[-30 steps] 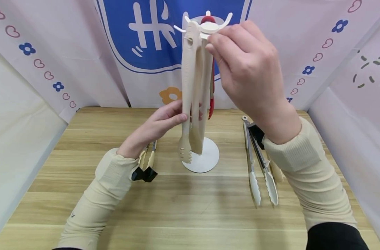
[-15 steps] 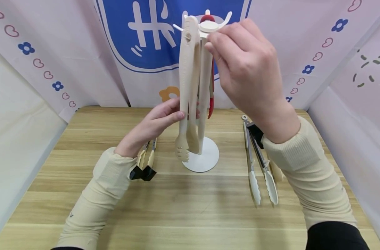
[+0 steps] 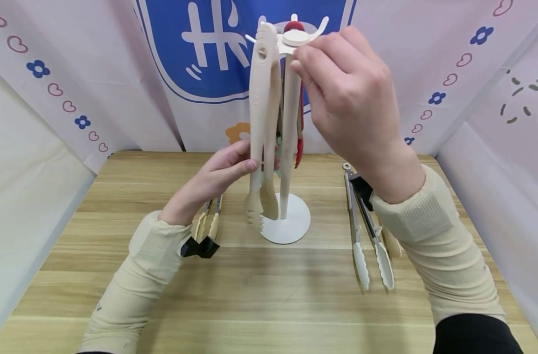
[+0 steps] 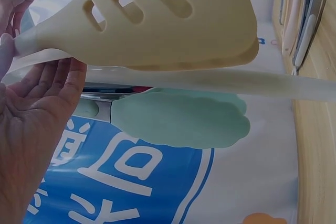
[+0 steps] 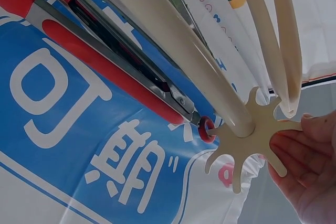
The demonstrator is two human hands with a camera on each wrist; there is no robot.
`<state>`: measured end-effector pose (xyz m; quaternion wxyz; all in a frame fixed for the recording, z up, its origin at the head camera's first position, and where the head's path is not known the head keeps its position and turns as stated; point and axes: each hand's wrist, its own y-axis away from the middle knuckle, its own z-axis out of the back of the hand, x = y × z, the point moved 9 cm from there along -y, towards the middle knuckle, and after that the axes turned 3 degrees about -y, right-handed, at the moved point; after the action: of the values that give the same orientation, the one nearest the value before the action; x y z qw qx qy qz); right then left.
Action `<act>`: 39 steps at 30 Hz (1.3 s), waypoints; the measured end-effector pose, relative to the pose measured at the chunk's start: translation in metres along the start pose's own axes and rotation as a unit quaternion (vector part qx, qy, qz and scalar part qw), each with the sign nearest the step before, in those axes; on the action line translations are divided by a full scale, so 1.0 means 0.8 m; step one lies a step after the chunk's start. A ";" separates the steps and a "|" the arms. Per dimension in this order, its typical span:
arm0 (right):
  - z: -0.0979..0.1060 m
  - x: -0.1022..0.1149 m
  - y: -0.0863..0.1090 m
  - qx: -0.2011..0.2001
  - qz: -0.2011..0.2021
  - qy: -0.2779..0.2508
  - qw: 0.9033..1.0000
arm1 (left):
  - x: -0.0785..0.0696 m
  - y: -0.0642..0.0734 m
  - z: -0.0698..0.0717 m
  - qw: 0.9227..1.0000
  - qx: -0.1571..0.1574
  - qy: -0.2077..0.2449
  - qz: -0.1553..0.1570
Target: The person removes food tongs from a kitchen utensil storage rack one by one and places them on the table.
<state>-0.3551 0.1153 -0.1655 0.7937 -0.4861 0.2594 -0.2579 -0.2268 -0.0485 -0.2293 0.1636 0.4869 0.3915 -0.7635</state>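
Note:
A cream rack post (image 3: 289,123) on a round white base (image 3: 291,233) stands mid-table, with curled hooks (image 5: 236,174) around its top. My right hand (image 3: 350,93) pinches one hook. On the post's left side, my left hand (image 3: 222,164) grips cream tongs (image 3: 257,103) with the thumb in front and the fingers behind. One tongs head, slotted (image 4: 157,35), fills the left wrist view's top. Their holed upper end is beside a left hook; I cannot tell if it is still threaded. Red-handled tongs (image 5: 105,72) and green-tipped tongs (image 4: 178,119) hang on the rack.
White-tipped tongs (image 3: 360,265) lie spread on the table at right, another pale utensil (image 3: 390,241) partly hidden beside them. Cream-tipped tongs (image 3: 214,223) lie at left, partly under my left wrist. A printed cloth (image 3: 163,132) hangs behind the table.
My left hand and the cream tongs have shifted left, away from the post, and the holed end has slid outward along its hook. My right hand has stayed almost still on the rack.

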 end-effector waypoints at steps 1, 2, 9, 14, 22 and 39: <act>-0.008 -0.009 0.003 0.009 -0.006 0.000 1.000 | -0.001 0.000 0.000 1.000 0.000 -0.001 -0.002; -0.009 -0.011 0.004 0.011 -0.009 0.000 1.000 | -0.002 0.001 0.000 1.000 0.000 -0.001 -0.003; 0.117 0.138 -0.062 -0.015 0.016 -0.041 0.999 | -0.004 0.006 0.004 1.000 -0.012 -0.008 0.018; 0.097 0.112 -0.049 -0.005 0.007 -0.030 1.000 | -0.008 0.010 0.010 0.999 -0.026 -0.008 0.024; 0.142 0.169 -0.078 -0.016 0.015 -0.053 0.998 | -0.016 0.019 0.024 0.998 -0.052 -0.029 0.002; 0.127 0.147 -0.066 -0.037 0.020 -0.053 0.998 | -0.023 0.037 0.065 0.979 -0.188 -0.074 0.034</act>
<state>-0.2097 0.0812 -0.0965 0.7929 -0.5230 0.2356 -0.2058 -0.2315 -0.1092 -0.2151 0.3064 0.4029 0.4983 -0.7039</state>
